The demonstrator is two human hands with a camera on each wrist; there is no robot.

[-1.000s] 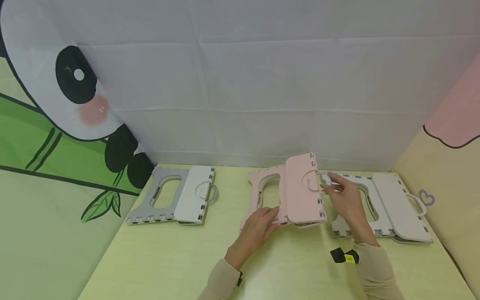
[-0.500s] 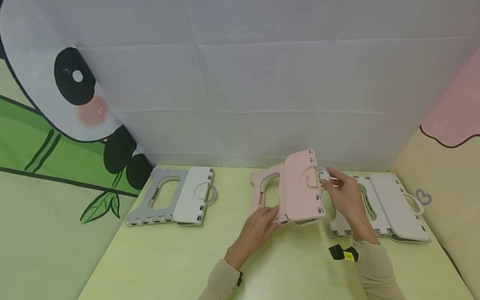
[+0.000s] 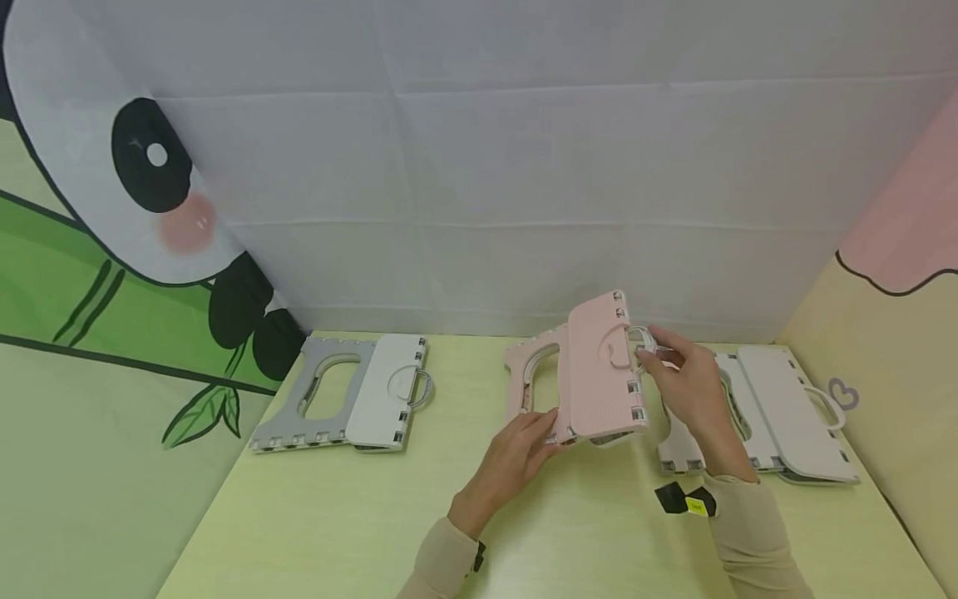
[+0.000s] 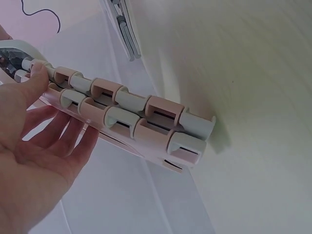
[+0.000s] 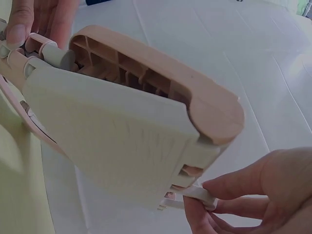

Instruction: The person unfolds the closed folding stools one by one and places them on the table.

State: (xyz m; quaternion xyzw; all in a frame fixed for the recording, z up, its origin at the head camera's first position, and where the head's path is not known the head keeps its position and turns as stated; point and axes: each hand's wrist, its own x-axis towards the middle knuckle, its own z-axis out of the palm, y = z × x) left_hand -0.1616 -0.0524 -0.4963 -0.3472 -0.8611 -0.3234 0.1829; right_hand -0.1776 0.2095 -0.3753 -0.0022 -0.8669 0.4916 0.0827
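holds pink folding step stool (image 3: 602, 366) in both hands above the middle of the pale yellow-green table (image 3: 584, 532), tilted, right side raised. contact between its lower edge and the tabletop: cannot tell.

left hand (image 3: 512, 456): grasping the near hinged edge, thumb over the interlocking pink and white hinge knuckles (image 4: 131, 101), fingers against the opposite face.

right hand (image 3: 688, 383): pinching the white loop handle (image 5: 201, 194) at the stool's right edge between thumb and fingers. in the right wrist view, pale panel (image 5: 107, 122) toward the camera, ribbed pink cavity (image 5: 122, 66) exposed behind it.

at left, well apart: grey-and-white folding step stool (image 3: 382, 395), flat on the table, loop handle toward the right. at right, partly hidden by right hand and forearm: white folding step stool (image 3: 793, 408), also flat, handle likewise toward the right.

at both forearms: beige sleeves (image 3: 756, 532). on the right wrist: black strap with yellow label (image 3: 696, 505). behind the table: creased white cloth backdrop (image 3: 524, 166).
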